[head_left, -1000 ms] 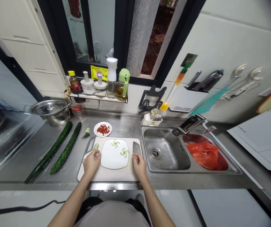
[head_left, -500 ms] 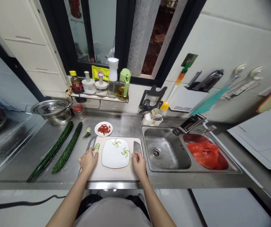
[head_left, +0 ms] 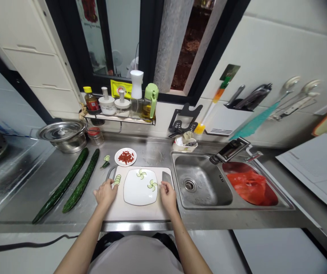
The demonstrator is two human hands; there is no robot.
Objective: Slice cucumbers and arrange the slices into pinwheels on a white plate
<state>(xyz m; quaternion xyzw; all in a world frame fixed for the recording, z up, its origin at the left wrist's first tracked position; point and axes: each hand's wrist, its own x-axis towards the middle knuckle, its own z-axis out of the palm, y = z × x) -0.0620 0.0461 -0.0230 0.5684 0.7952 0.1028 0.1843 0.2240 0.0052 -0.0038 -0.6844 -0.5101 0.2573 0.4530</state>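
Head view. The knife (head_left: 166, 176) lies at the board's right side, its blade's long axis running near to far. The right hand (head_left: 168, 196) is curled just nearer; whether its fingers grip anything cannot be told. The slices (head_left: 117, 179) overlap in a near-to-far row at far left on the board (head_left: 135, 214). The left hand (head_left: 105, 193) reaches toward them, fingers bent; whether they pinch one cannot be told. Between the hands sits the plate (head_left: 137, 195), with green pinwheels at its far and right edges. Board surface shows between the plate and the near edge. The sink (head_left: 206, 194) adjoins at right; the dish (head_left: 117, 161) stands just beyond the far edge.
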